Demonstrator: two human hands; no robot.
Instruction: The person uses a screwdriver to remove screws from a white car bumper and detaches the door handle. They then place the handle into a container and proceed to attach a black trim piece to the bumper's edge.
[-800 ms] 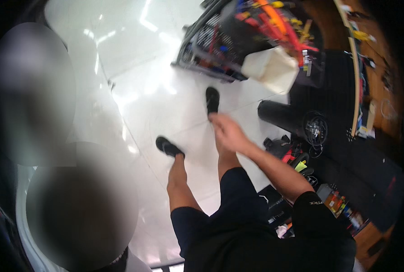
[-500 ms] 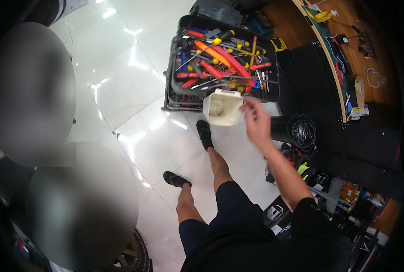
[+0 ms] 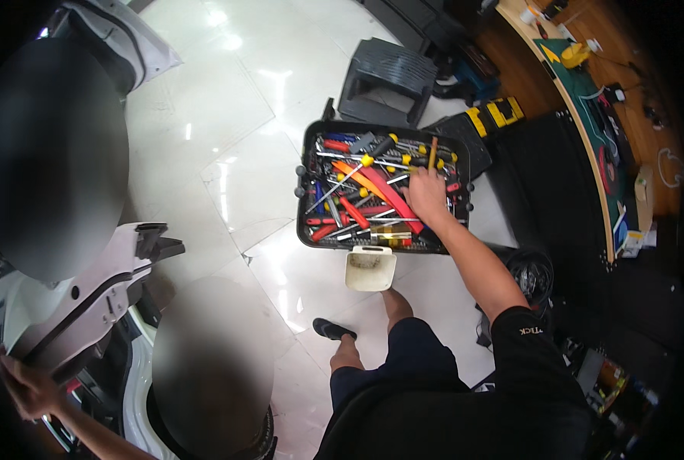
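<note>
My right hand reaches down among the tools at the right side of a black tool tray. Its fingertips are hidden between the tools, so a hold does not show. Beside the fingers an orange-brown stick stands up. Around the hand lie screwdrivers with yellow-black handles, red-handled tools and a curved red strip. A cream square cup sits against the tray's near edge, away from the hand. At far left, my left hand rests by a white vehicle panel, fingers stretched out.
A dark grey plastic step stands beyond the tray. To the right are a black-yellow case and a workbench. Coiled black cable lies below the bench. Two blurred patches cover parts of the left side.
My right hand has left the cream cup and moved into the tools. My left hand has come into view at far left. The view has shifted, showing more vehicle panels.
</note>
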